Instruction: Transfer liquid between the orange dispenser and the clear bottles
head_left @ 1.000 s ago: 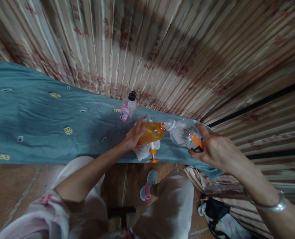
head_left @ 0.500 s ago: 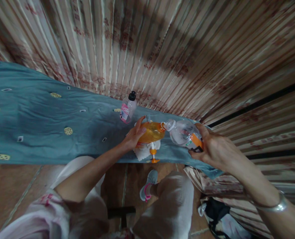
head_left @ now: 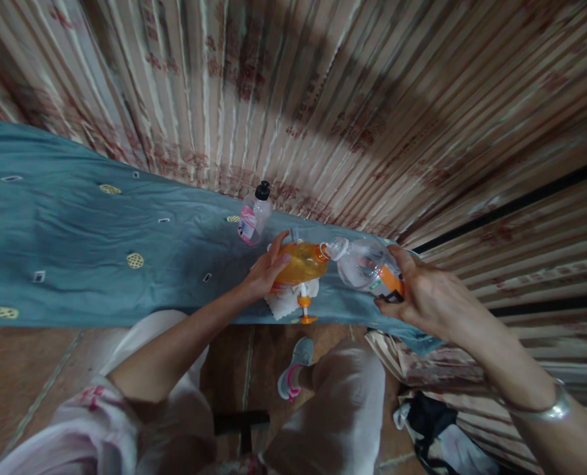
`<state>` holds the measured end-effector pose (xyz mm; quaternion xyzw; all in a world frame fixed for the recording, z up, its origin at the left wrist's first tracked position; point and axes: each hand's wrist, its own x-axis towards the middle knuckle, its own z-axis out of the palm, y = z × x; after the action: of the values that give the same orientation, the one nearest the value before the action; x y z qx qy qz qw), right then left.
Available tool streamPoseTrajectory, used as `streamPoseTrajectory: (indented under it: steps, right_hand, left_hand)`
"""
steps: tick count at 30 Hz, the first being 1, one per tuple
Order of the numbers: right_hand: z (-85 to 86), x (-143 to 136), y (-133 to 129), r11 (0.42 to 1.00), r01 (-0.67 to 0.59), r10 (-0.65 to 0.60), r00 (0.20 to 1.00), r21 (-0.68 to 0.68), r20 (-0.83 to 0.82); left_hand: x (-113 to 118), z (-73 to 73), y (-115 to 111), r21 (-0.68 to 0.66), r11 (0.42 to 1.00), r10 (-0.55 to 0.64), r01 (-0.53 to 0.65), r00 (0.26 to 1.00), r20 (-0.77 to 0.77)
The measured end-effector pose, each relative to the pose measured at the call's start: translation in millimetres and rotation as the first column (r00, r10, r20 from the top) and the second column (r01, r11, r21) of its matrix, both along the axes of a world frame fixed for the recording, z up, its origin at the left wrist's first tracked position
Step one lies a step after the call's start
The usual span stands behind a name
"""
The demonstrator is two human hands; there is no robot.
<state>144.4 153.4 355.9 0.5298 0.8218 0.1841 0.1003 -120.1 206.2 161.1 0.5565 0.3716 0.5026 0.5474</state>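
Note:
My left hand is wrapped round an orange bottle that lies nearly on its side, its neck pointing right. Against that neck sits the mouth of a clear plastic bottle with an orange label. My right hand grips this clear bottle near its base and holds it sideways. Below the orange bottle, an orange pump top rests by a crumpled white tissue. Whether liquid passes between the two necks cannot be made out.
A clear bottle with a black cap and pink label stands further back. Blue-green patterned cloth covers the narrow table. Pleated curtains hang right behind it. A bag with dark items lies on the floor at the right.

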Motion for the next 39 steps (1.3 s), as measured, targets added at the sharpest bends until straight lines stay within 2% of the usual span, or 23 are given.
streamPoseTrajectory:
  steps: [10,16,25,32,39]
  right_hand:
    - [1.1,-0.4,-0.4,1.000,0.026,-0.026,0.999,-0.011,0.026]
    - [1.2,0.1,-0.6,1.000,0.021,-0.021,1.000,-0.013,0.010]
    - [-1.2,-0.5,-1.3,0.999,0.034,-0.034,0.999,-0.020,-0.008]
    - [-8.3,-0.4,-0.4,0.995,0.072,-0.079,0.992,-0.065,-0.103]
    - [-14.7,-5.7,1.4,0.980,0.134,-0.162,0.966,-0.146,-0.202]
  left_hand:
    - [-0.6,3.7,-1.3,-0.024,1.000,0.009,-0.009,0.999,-0.033]
    - [-0.4,3.9,-0.9,-0.046,0.999,0.013,-0.013,1.000,0.006]
    - [-1.0,3.9,-0.9,-0.021,1.000,0.009,-0.009,1.000,-0.007]
    - [-1.6,6.0,-1.2,0.000,1.000,0.002,-0.002,1.000,-0.010]
    - [-2.8,9.9,-1.2,-0.055,0.998,-0.004,0.007,0.998,0.057]
